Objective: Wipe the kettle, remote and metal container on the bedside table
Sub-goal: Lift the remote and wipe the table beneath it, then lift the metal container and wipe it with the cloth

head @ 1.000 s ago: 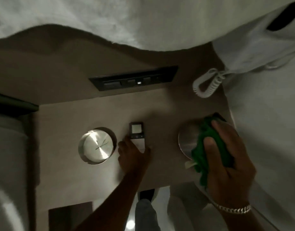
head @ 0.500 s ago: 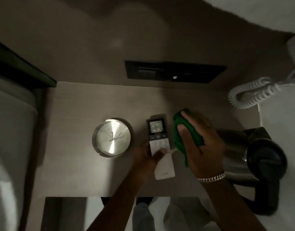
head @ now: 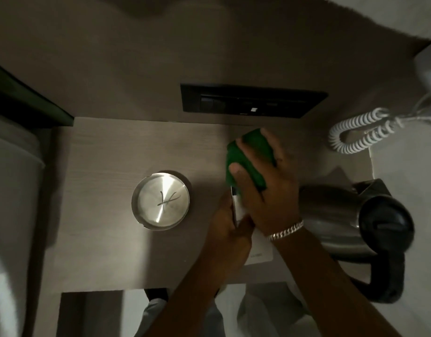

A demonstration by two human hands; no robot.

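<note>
3 things to wipe: the remote (head: 259,249), the kettle (head: 331,215) and the metal container (head: 162,201), all on the bedside table (head: 107,152).
Remote, place: near the front edge of the table, between the metal container and the kettle, mostly covered by the 2 hands; only its pale lower end and a sliver of its left edge show.
Left hand (head: 230,233): curled around the remote's left edge and pinning it, fingers closed on it.
Right hand (head: 263,188): fingers spread flat over a green cloth (head: 252,156), pressing it down on the remote's upper half; a bracelet (head: 286,231) sits at the wrist.
Remote, handling: I judge it light, stiff and smooth-sided, so it would skate under the cloth unless held; the long edges are the place to grip, clear of the buttons and screen.
Cloth, handling: soft and bunched, it folds to whatever lies under it and needs a flat palm to keep contact.
Kettle, place: at the right end of the table, touching or just behind the right wrist; the light is too dim to say which.
Kettle, handling: steel body, likely slick and heavier than the rest; its black handle (head: 389,276) at the front right is the safe hold.
Metal container, place: left of the hands, apart from them, round, shallow and shiny.
Metal container, handling: probably light and slippery, best steadied by the rim.
</note>
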